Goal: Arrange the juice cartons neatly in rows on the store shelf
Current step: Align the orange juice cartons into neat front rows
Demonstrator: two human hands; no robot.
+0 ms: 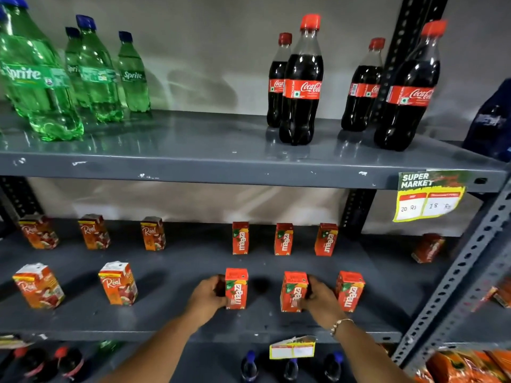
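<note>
Red and orange Maaza cartons in the front row of the grey middle shelf (171, 322). Left hand (207, 295) wrapped on the left Maaza carton (236, 288), right hand (320, 297) wrapped on the middle Maaza carton (293, 291), both standing up, a wide gap between. Third front Maaza carton (349, 290) just beside the right hand, untouched. Off to the left, two Real cartons (118, 283) in front, turned a bit. Farther back, three more Maaza cartons (283, 239) in a tidy row, and three Real cartons (95, 231) leaning a little. One lone carton (428, 247) far right, tipped and blurry. Up top, green Sprite bottles (96, 70) and dark cola bottles (302, 81).

Looks mostly done: rows made, front pair being straightened. Likely left: turning the Real cartons and fixing the tipped one.
</note>
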